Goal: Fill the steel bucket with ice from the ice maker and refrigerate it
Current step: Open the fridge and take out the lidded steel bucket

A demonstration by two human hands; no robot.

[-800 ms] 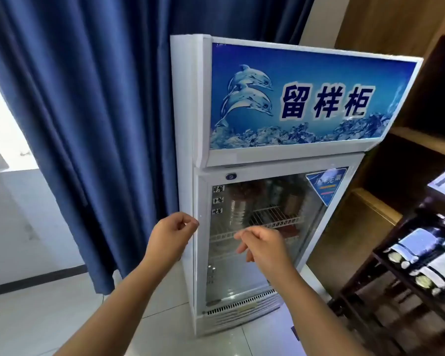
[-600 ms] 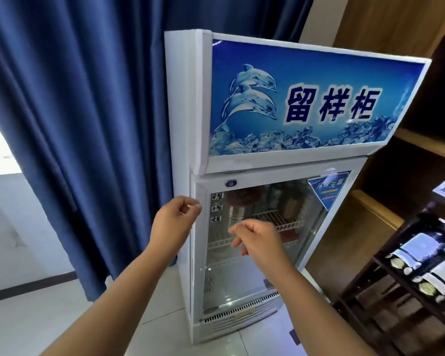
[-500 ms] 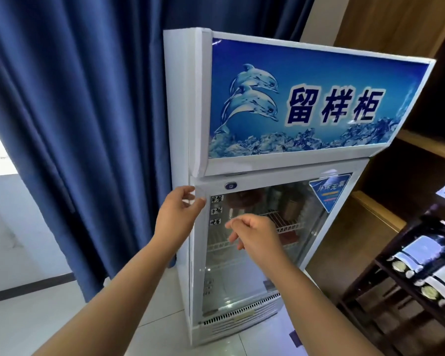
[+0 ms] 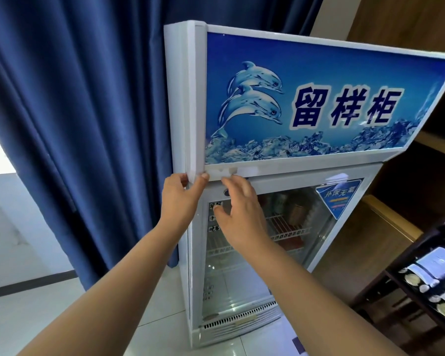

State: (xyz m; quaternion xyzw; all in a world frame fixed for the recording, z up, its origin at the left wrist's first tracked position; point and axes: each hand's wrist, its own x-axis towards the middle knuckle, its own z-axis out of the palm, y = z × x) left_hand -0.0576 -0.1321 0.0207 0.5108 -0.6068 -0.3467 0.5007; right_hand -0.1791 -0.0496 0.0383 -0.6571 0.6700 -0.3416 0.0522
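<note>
Indoors, blue curtain, tiled floor, fridge — left hand seemingly gripping its corner, right hand splayed.

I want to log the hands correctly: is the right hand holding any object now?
No, the right hand has its fingers spread open in front of the fridge door and holds nothing.

Bare forearms lead to the left grip and right grip — short, plain fingernails.
</note>
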